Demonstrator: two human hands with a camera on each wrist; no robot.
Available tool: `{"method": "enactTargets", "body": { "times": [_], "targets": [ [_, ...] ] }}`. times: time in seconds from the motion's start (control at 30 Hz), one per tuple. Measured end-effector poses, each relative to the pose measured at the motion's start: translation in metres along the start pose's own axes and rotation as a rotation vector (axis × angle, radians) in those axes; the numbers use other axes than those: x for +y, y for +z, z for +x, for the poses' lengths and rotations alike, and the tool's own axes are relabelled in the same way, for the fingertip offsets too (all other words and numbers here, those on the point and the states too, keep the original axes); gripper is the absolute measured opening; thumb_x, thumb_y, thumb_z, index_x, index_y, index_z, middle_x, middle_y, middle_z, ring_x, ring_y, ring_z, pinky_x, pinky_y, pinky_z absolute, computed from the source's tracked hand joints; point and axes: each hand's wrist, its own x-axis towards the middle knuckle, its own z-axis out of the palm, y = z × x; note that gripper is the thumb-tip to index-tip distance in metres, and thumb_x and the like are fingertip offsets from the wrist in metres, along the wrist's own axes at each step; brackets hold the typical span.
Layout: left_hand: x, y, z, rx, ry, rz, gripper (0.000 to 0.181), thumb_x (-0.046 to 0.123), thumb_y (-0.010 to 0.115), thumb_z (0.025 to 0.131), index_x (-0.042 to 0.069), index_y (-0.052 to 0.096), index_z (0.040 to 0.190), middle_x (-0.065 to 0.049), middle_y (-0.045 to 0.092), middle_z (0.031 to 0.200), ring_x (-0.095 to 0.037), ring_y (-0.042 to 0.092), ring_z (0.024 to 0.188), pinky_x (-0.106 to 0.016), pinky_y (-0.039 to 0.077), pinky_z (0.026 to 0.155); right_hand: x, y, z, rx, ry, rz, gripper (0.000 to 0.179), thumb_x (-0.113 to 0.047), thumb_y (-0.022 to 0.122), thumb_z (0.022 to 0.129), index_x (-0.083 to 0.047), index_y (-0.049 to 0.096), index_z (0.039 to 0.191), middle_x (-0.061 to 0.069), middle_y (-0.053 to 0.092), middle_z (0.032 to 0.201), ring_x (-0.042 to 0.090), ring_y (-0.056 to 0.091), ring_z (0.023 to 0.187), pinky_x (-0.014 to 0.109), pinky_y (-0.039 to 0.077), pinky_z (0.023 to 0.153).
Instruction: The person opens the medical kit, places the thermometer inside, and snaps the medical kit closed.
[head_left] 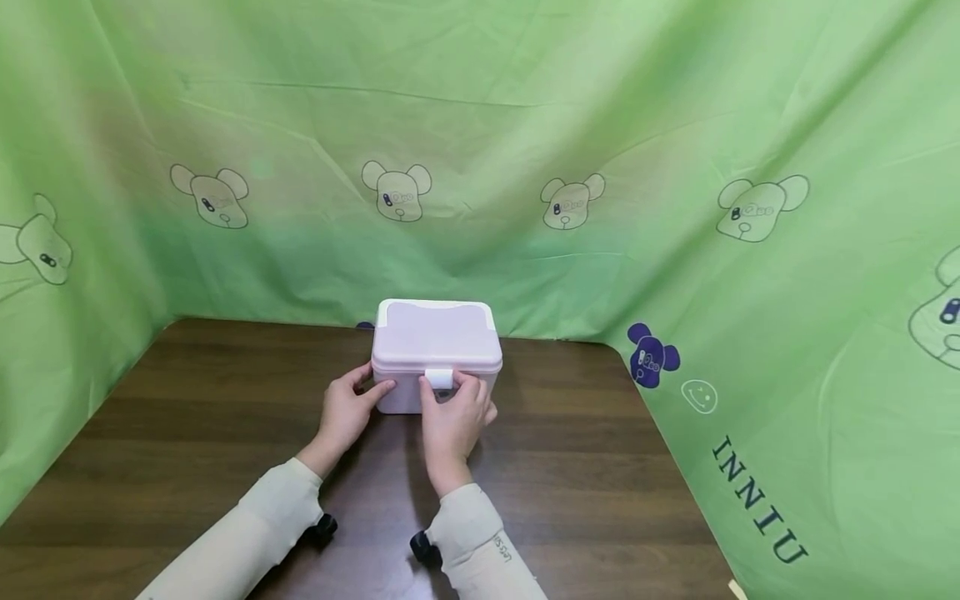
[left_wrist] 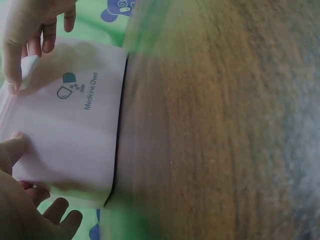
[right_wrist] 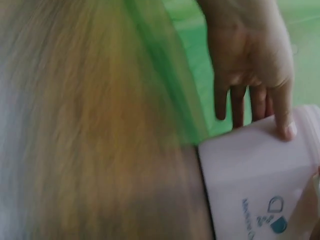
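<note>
A pale pink medicine box (head_left: 438,333) with its lid down stands on the table, its front printed "Medicine Chest" in the left wrist view. At the box's left side, my left hand (head_left: 347,414) grips the corner, thumb on the front face and fingers along the side. Thumb and fingers of my right hand (head_left: 453,421) pinch the white latch (head_left: 438,379) at the front of the lid. The left wrist view also has the right hand (left_wrist: 37,25) at the latch (left_wrist: 29,70). In the right wrist view, the left thumb presses the box (right_wrist: 245,165).
The dark wooden table (head_left: 247,392) reaches back to a green cloth (head_left: 480,100) with bear drawings, which hangs behind it and along both sides. A small pale object (head_left: 737,590) shows at the lower right edge. Black wrist devices (head_left: 423,547) sit under both sleeves.
</note>
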Motion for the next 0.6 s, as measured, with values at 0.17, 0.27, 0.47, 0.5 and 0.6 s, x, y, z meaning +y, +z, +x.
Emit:
{"method": "enactTargets", "body": {
  "times": [0.17,0.27,0.47,0.5,0.6],
  "targets": [
    [0.0,-0.001,0.0,0.0,-0.002,-0.041,0.061,0.033,0.083,0.088,0.004,0.064,0.139,-0.013,0.068,0.134,-0.024,0.063,0.126,-0.044,0.055,0.099,0.005,0.004,-0.001,0.011,-0.042,0.0,0.051,-0.033,0.094,0.071,-0.008,0.062,0.101,0.008,0.062,0.092,0.027,0.058,0.086,0.049,0.035,0.099],
    [0.002,0.0,0.0,-0.005,-0.007,-0.073,0.061,0.031,0.083,0.088,0.003,0.064,0.138,-0.014,0.068,0.133,-0.024,0.064,0.124,-0.041,0.055,0.098,0.007,0.006,0.0,0.013,-0.045,0.002,0.05,-0.033,0.094,0.071,-0.008,0.062,0.101,0.008,0.062,0.093,0.027,0.059,0.086,0.048,0.035,0.1],
    [0.003,-0.001,0.001,-0.015,-0.016,-0.093,0.06,0.029,0.083,0.088,0.002,0.064,0.138,-0.014,0.067,0.134,-0.024,0.063,0.126,-0.042,0.054,0.1,0.01,0.013,-0.001,0.044,-0.054,-0.013,0.051,-0.034,0.093,0.071,-0.009,0.061,0.101,0.008,0.063,0.095,0.029,0.06,0.088,0.048,0.036,0.1],
    [0.002,-0.001,0.001,-0.02,-0.019,-0.095,0.06,0.028,0.083,0.088,0.001,0.064,0.138,-0.014,0.067,0.135,-0.024,0.063,0.126,-0.043,0.054,0.101,0.011,0.013,-0.002,0.051,-0.054,-0.016,0.051,-0.033,0.093,0.071,-0.009,0.061,0.101,0.008,0.062,0.094,0.029,0.06,0.088,0.048,0.036,0.1],
    [0.001,-0.002,0.002,-0.038,-0.023,-0.085,0.059,0.027,0.083,0.089,0.001,0.063,0.138,-0.015,0.066,0.136,-0.025,0.062,0.128,-0.043,0.054,0.101,0.01,0.014,-0.003,0.057,-0.038,-0.021,0.051,-0.033,0.093,0.07,-0.009,0.06,0.101,0.008,0.061,0.093,0.028,0.059,0.087,0.048,0.036,0.101]
  ]
}}
